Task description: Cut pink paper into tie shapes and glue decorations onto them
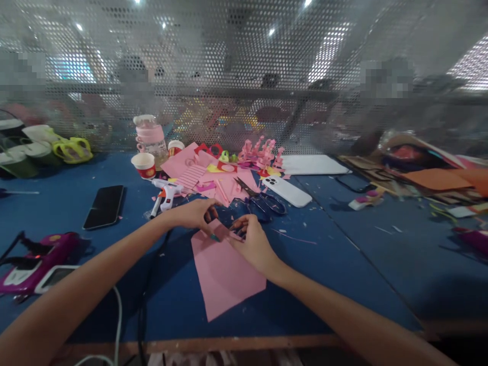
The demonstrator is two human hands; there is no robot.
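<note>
A pink sheet of paper (229, 277) lies at the near middle of the blue table, under both hands. At its far edge a narrow pink paper strip (220, 229) is pinched between my left hand (200, 214) and my right hand (253, 244). The left fingers close on the strip's left end, with a small teal spot showing at the fingertips. My right thumb and fingers close on its right end. Just beyond the hands rest blue-handled scissors (263, 202), blades partly apart. A white and orange glue gun (165, 195) lies to the left of them.
Behind the hands are piled pink paper scraps (208, 175), a white phone (287, 190), paper cups (144, 165) and a bottle (149, 137). A black phone (104, 207) and a purple device (38, 259) lie left. A perforated metal screen (229, 66) closes the back.
</note>
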